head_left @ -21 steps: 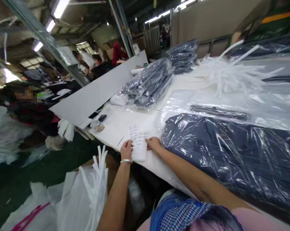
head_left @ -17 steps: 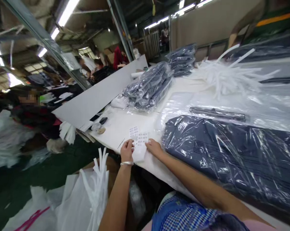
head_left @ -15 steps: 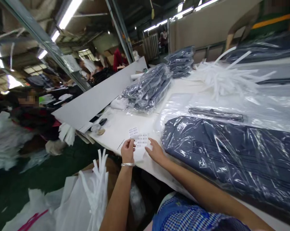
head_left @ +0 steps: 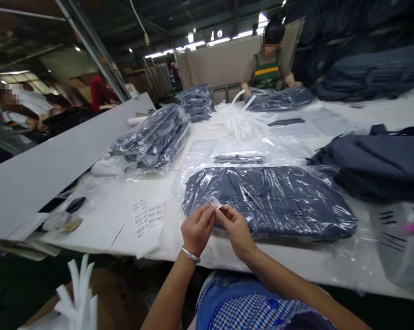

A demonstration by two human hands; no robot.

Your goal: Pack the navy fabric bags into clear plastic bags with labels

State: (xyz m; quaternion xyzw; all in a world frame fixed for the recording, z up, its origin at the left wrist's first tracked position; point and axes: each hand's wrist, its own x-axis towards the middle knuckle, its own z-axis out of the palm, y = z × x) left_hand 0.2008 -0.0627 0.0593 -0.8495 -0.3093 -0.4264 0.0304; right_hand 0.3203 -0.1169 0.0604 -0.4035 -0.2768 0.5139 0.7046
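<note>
A small white printed sticker point(head_left: 214, 202) is pinched between the fingertips of my left hand point(head_left: 198, 229) and my right hand point(head_left: 237, 230). Both hands are closed and meet over the near left part of a dark blue bag in clear plastic wrap point(head_left: 279, 201), which lies flat on the table. A bracelet circles my left wrist. To the left of my hands, the sticker sheets point(head_left: 148, 223) rest near the table's front edge, with rows of small printed labels.
Wrapped bundles point(head_left: 152, 140) are piled at the left back. White strips point(head_left: 236, 120) lie mid-table beyond a dark zipper-like strip point(head_left: 239, 159). Unwrapped dark bags point(head_left: 382, 160) sit at right. Across the table stands a co-worker point(head_left: 267, 68). A white board point(head_left: 66, 137) edges the left side.
My hands have left the sticker sheets and moved right, over the wrapped bag, with a small sticker now between them. The camera view has turned to the right.
</note>
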